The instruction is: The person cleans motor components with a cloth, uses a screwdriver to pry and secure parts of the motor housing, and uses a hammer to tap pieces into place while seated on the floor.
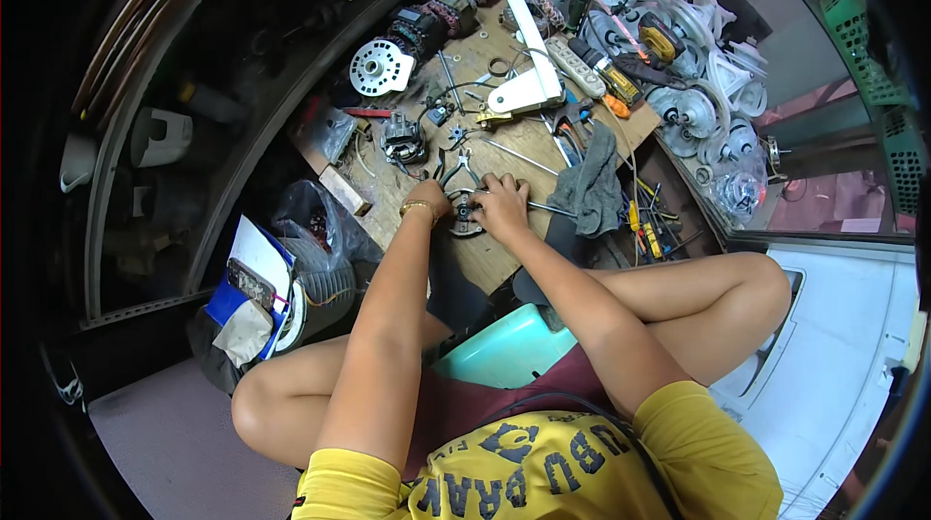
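Note:
At the near edge of the wooden work board (402, 248), both hands are on a small round metal motor part (466, 221) with a dark centre. My left hand (427, 198) is closed at its left side, the fingertips partly hidden. My right hand (502, 206) bends its fingers over the right side of the same part. Just beyond my fingers lie pliers (464, 163) with their jaws pointing away from me. A small motor with windings (402, 140) stands to the left of them. A thin metal rod (522, 157) lies to the right.
A grey cloth (588, 185) hangs at the board's right edge, near several screwdrivers (648, 229). A white plastic arm (529, 88) lies farther back. Motor coils (417, 30) line the back left. Clear plastic fan parts (693, 113) pile up at right. A turquoise stool (499, 350) is below me.

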### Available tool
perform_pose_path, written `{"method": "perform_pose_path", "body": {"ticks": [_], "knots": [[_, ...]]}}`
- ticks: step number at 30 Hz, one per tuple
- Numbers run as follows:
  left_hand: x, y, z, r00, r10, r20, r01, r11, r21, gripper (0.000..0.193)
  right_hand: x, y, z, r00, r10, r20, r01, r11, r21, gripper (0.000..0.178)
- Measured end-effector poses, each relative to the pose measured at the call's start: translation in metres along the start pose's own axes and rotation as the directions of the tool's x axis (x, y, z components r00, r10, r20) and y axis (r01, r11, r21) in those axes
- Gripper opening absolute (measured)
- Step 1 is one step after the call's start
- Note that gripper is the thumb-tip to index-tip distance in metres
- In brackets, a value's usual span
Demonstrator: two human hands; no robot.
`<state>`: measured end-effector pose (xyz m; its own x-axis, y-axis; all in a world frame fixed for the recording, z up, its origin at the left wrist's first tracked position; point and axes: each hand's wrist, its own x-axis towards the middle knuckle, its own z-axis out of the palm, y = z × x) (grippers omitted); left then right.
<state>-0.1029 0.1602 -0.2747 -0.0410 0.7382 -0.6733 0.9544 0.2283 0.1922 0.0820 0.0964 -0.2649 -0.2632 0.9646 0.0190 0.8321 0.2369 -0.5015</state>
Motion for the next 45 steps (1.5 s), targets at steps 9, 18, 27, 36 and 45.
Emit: {"method": "perform_pose_path", "body": {"ticks": [9, 18, 27, 36, 45], "knots": [[0.011, -0.026, 0.017, 0.97, 0.164, -0.181, -0.188, 0.974, -0.123, 0.047, 0.012, 0.008, 0.002, 0.998, -0.06, -0.005, 0.06, 0.998, -0.028, 0.025], [0.001, -0.024, 0.02, 0.966, 0.107, -0.235, -0.16, 0.962, -0.22, 0.043, 0.013, 0.006, 0.005, 0.995, -0.101, 0.0, 0.101, 0.994, -0.042, 0.021], [-0.018, -0.009, 0.015, 0.985, 0.001, -0.172, -0.049, 0.96, -0.276, 0.042, 0.029, 0.032, -0.033, 0.966, -0.223, 0.129, 0.224, 0.975, 0.008, 0.022], [-0.026, -0.031, 0.024, 0.979, -0.045, -0.197, -0.029, 0.933, -0.358, 0.048, 0.001, 0.086, -0.075, 0.956, 0.027, 0.291, 0.06, 0.956, -0.288, 0.022], [-0.06, -0.019, 0.022, 0.865, -0.316, -0.389, 0.063, 0.839, -0.541, 0.029, -0.007, 0.089, -0.055, 0.996, 0.011, 0.087, 0.023, 0.926, -0.378, 0.012]]}}
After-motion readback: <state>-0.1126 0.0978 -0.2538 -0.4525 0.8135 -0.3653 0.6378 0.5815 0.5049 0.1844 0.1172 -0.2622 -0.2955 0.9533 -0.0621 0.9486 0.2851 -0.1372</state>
